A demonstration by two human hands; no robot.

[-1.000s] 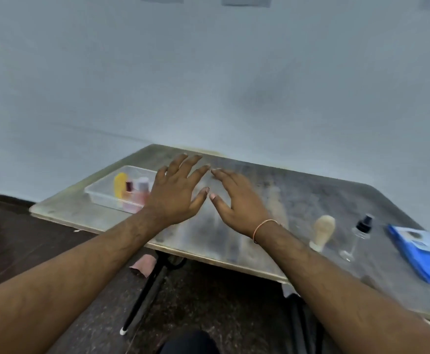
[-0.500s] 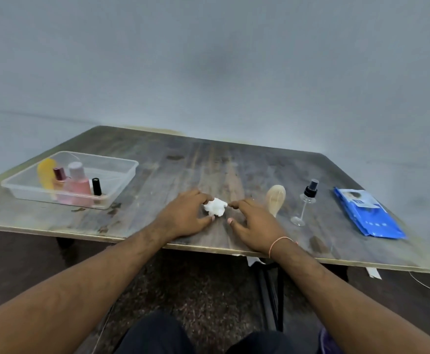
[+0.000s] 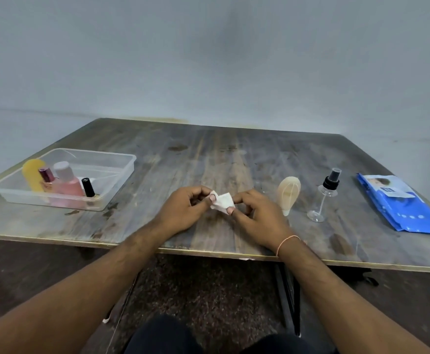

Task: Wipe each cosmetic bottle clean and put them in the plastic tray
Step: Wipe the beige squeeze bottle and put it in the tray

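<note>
My left hand and my right hand both pinch a small white wipe between them, just above the table's near middle. A beige bottle lies or leans right of my right hand. Further right stands a clear spray bottle with a black pump. At the left, a clear plastic tray holds a yellow bottle, a small dark-red-capped bottle, a pink bottle and a black-capped bottle.
A blue pack of wipes lies at the table's right side. The worn wooden table reaches back to a pale wall. Its front edge runs just under my wrists, with dark floor and table legs below.
The view swung from a tilted look to a level one. My hands went from flat over the table to touching the wipe, then lifted it and now pinch it together.
</note>
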